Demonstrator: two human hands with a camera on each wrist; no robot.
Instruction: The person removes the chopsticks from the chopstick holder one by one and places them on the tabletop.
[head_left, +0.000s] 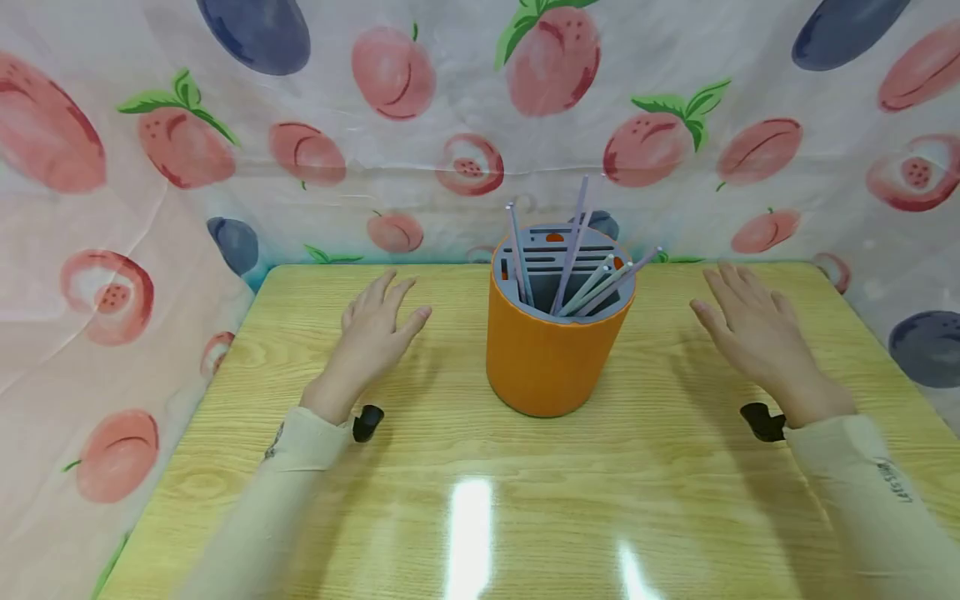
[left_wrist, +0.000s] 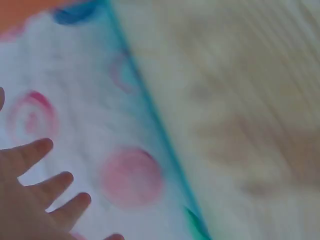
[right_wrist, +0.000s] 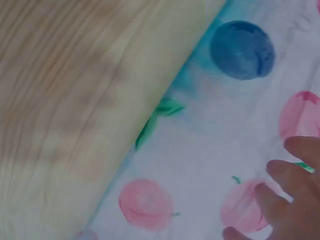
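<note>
Container (head_left: 551, 367), orange and round-sided, upright in the far middle of the wooden surface (head_left: 540, 492); grey slotted top (head_left: 551, 243) set within its rim, with a wider opening at the near side; thin sticks (head_left: 573, 250) in pale purple and bluish-green tints stand in it, tilted at differing angles, several leaning right.

Left hand (head_left: 375, 321) to the left of the container, well apart; fingers wide, thumb out toward the container, grasp empty; right hand (head_left: 757, 329) to the right, also apart from it; fingers extended and somewhat spread, likewise empty; both hands held over the surface, shadows falling on the wood; cream sleeves (head_left: 300, 454) reach in from the near side; small black piece (head_left: 367, 423) at each wrist; fruit-printed cloth (head_left: 315, 204) hangs along the far edge and both sides; left wrist view blurred.
</note>
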